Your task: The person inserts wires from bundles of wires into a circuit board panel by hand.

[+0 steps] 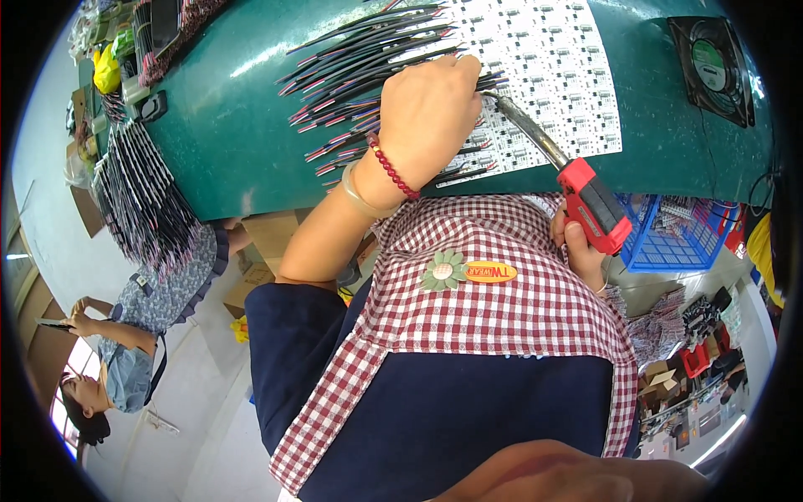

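Note:
My left hand [431,113] reaches over a row of black cables [351,79], its fingers pinched together; what lies between the fingertips is hidden. The cables have stripped red, white and blue wire ends. Their right-hand ends lie on a white sheet [556,63] with a repeated pattern of small dark circuits. In my right hand [580,251] is a soldering iron [595,205] with a red and grey handle. The fingers wrap round its grip, and its metal tip points up-left, right beside my left fingertips.
A black fan [711,71] stands at the right of the green table [226,125]. Bundled cables [146,197] hang off the left edge. Below the table's right edge sits a blue basket [677,238]. Another person [125,351] holds a phone at the lower left.

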Demonstrator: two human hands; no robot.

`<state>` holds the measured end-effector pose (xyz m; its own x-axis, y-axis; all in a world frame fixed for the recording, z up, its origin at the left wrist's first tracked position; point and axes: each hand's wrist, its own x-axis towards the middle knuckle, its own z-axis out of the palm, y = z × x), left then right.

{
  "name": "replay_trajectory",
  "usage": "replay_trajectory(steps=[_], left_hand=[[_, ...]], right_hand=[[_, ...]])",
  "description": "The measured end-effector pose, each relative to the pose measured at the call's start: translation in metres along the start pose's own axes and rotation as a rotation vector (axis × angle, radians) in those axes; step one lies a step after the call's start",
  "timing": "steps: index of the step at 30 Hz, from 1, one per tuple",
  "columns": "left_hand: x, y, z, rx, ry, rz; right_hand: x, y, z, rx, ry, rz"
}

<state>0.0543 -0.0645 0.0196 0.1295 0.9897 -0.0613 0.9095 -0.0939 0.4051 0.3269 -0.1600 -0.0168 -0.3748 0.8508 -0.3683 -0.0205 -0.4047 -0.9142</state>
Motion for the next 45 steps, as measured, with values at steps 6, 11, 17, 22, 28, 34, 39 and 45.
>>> replay_trajectory(steps=[6, 11, 17, 22, 28, 34, 39, 45], left_hand=[[-0.002, -0.001, 0.001, 0.014, 0.021, -0.005], [-0.001, -0.001, 0.002, 0.027, 0.023, 0.013], [-0.006, 0.002, -0.001, 0.059, 0.043, 0.012], [-0.014, -0.01, -0.003, -0.038, 0.124, -0.108], [-0.022, -0.014, -0.033, -0.308, 0.583, -0.152], [-0.028, 0.001, -0.009, -0.269, 0.087, -0.031], [-0.021, -0.001, -0.002, -0.247, -0.062, -0.162], [-0.012, -0.005, -0.001, -0.165, -0.06, -0.083]], right_hand=[[0.0, 0.003, 0.001, -0.024, 0.003, -0.018], [-0.002, -0.005, 0.002, 0.136, 0.045, -0.061], [-0.004, -0.004, -0.001, 0.126, 0.051, -0.098], [-0.004, -0.004, -0.006, 0.159, 0.038, -0.121], [-0.009, -0.002, -0.011, 0.176, 0.049, -0.129], [-0.011, -0.002, -0.014, 0.137, 0.033, -0.123], [-0.016, -0.003, -0.01, 0.105, 0.042, -0.064], [-0.015, 0.002, -0.013, 0.0, -0.016, 0.039]])
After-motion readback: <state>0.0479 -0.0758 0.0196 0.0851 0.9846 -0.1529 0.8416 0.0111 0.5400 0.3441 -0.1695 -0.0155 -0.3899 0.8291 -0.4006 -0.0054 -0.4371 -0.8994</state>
